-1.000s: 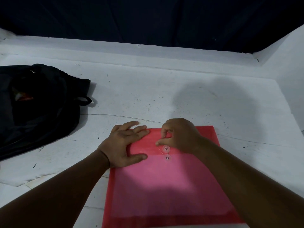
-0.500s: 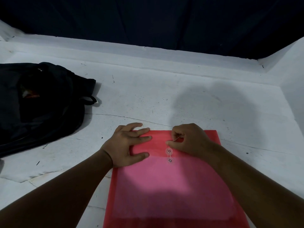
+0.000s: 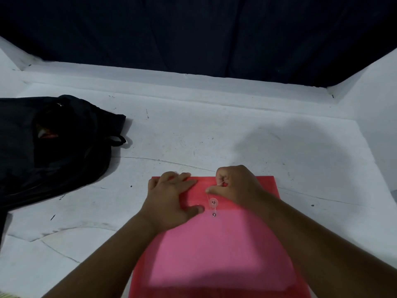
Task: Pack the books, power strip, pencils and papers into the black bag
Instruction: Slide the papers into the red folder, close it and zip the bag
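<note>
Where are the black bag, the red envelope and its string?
black bag (image 3: 64, 151): head view, on its dark front fabric.
red envelope (image 3: 214, 250): head view, on its pink body.
string (image 3: 208, 196): head view, between right hand and upper button.

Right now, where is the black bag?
In the head view the black bag lies on the white surface at far left, apart from the red folder under both hands.
</note>
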Demonstrator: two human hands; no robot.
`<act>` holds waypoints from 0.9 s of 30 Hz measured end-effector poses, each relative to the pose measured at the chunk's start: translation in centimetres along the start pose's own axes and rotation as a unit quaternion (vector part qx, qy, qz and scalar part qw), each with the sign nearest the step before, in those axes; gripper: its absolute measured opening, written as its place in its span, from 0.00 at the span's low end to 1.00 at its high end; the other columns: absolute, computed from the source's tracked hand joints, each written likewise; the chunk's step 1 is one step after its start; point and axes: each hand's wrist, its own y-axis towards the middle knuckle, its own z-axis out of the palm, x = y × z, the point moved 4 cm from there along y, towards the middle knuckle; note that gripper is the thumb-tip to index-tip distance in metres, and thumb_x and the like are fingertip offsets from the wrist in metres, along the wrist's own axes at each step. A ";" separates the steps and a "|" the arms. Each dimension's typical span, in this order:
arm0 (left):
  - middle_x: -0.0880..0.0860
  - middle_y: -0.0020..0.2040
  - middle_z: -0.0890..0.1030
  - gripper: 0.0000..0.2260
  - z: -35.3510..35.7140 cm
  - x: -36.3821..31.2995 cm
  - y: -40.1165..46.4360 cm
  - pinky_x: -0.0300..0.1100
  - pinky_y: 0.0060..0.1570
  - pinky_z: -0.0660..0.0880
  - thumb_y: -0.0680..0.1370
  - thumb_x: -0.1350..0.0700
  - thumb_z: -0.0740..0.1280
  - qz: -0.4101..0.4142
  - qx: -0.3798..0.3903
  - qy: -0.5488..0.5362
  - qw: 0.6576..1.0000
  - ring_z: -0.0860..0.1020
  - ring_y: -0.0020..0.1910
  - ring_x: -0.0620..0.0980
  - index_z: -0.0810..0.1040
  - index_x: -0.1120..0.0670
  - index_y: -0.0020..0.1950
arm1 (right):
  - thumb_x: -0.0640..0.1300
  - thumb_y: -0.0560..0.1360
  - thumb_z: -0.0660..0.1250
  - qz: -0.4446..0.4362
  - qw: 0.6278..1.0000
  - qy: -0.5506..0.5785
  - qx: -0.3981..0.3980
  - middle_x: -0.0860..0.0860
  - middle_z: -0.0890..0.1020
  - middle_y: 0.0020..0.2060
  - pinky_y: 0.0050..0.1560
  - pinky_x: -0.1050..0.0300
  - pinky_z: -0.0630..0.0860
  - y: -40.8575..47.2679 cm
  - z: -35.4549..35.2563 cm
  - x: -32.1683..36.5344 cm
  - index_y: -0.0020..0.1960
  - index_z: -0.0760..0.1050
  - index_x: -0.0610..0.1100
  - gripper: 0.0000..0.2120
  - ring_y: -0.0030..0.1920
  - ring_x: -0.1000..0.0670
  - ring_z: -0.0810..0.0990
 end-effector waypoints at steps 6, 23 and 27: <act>0.39 0.68 0.76 0.15 1.4 -0.8 -1.0 0.58 0.68 0.63 0.68 0.37 0.68 -0.035 -0.108 -0.130 0.985 0.68 0.71 0.50 0.82 0.38 0.52 | 0.62 0.66 0.76 -0.052 0.994 -0.095 -0.031 0.55 0.69 0.26 0.30 0.58 0.60 -0.2 -0.4 1.6 0.31 0.62 0.49 0.26 0.29 0.54 0.66; 0.31 0.61 0.75 0.19 3.0 -1.7 -1.2 0.41 0.62 0.53 0.63 0.32 0.73 -0.121 -0.129 -0.160 0.971 0.62 0.72 0.39 0.75 0.42 0.43 | 0.61 0.62 0.79 -0.021 0.998 -0.057 -0.035 0.52 0.72 0.28 0.30 0.59 0.61 0.4 0.8 1.0 0.32 0.66 0.44 0.27 0.30 0.53 0.66; 0.30 0.60 0.74 0.20 2.8 -1.6 -1.1 0.42 0.61 0.54 0.62 0.36 0.75 -0.120 -0.126 -0.165 0.971 0.62 0.72 0.40 0.72 0.44 0.43 | 0.59 0.62 0.80 0.002 0.999 -0.044 -0.025 0.54 0.72 0.28 0.32 0.58 0.64 0.7 0.5 0.6 0.33 0.67 0.45 0.26 0.30 0.54 0.66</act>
